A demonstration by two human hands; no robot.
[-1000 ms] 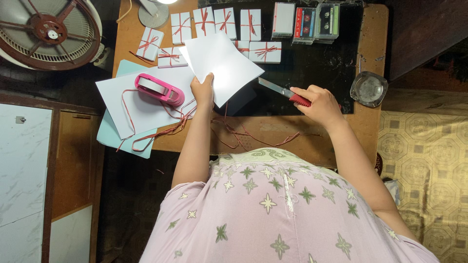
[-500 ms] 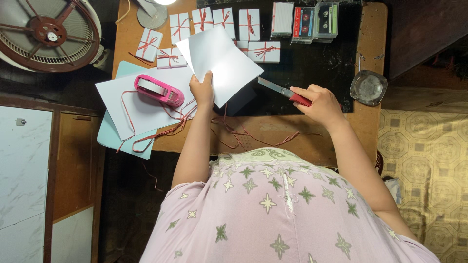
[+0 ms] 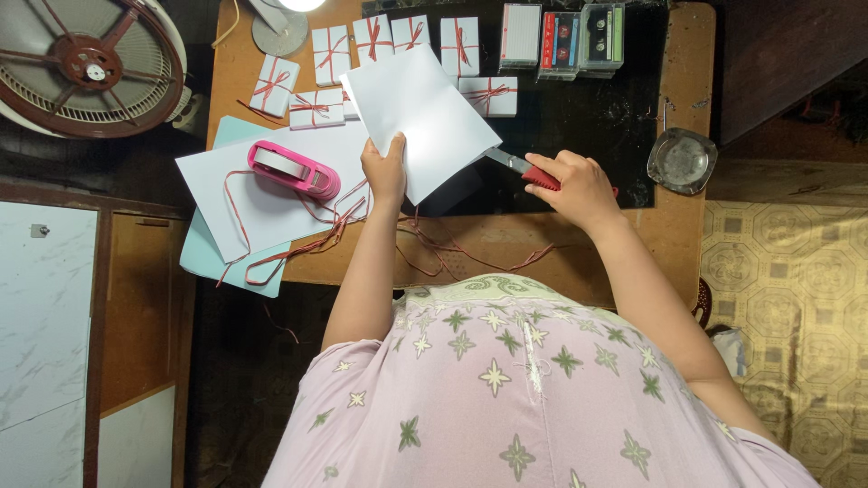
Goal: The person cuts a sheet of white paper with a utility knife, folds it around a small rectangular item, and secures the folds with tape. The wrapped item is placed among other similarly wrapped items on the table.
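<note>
Head view, looking straight down on a wooden table (image 3: 687, 226); the left hand (image 3: 386, 172) pinches the lower edge of a white paper sheet (image 3: 420, 117), thumb on top, lifting it tilted above the black mat (image 3: 579, 117); the right hand (image 3: 577, 188) is clenched round the red handle of a utility knife (image 3: 523, 166), blade pointing up-left, its tip meeting the right edge of the sheet, though whether it actually touches I cannot tell; the sheet sits between the two hands, over the middle of the table.

Left of the holding hand lies a pink tape dispenser (image 3: 295, 168) on a larger white sheet (image 3: 244, 199), which rests on a pale blue sheet (image 3: 212, 258) overhanging the table's left edge; red ribbon (image 3: 452, 258) trails in loose loops along the near edge and round the dispenser; along the far edge stands a row of small white parcels tied with red ribbon (image 3: 330, 50), some partly hidden behind the lifted paper; to their right, cassette tapes (image 3: 565, 38) stand side by side; a glass ashtray (image 3: 683, 161) sits near the table's right edge, well apart from the knife hand; a round lamp base (image 3: 276, 32) at the far left corner; off the table at upper left, a fan (image 3: 86, 63) with a dark red hub; patterned floor tiles (image 3: 796, 298) on the right.
</note>
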